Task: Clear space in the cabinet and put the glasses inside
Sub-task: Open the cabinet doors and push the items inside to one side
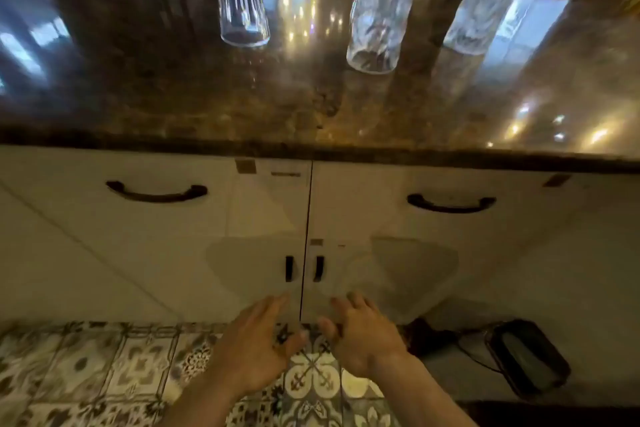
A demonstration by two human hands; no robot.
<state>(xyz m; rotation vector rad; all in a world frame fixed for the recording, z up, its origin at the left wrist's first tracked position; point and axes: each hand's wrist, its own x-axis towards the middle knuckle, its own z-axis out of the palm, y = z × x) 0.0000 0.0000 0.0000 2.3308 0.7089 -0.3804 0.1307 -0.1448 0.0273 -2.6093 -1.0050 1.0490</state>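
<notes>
Reaching with left hand point(254, 347) and right hand point(360, 333) spread, empty, near closed cabinet doors point(363, 253); three glasses point(377, 10) await on far countertop point(173, 97)

Dim, blurry; glare on countertop point(311, 107).

Colours and patterns: bench, cabinet, floor

Bench point(173, 97): glossy brown, mottled stone pattern. Cabinet doors point(138, 253): plain cream-white, with dark handles point(156, 192). Floor tiles point(104, 364): ornate grey, cream and dark floral motifs. Glasses point(244, 9): clear; two carry a textured relief.
</notes>
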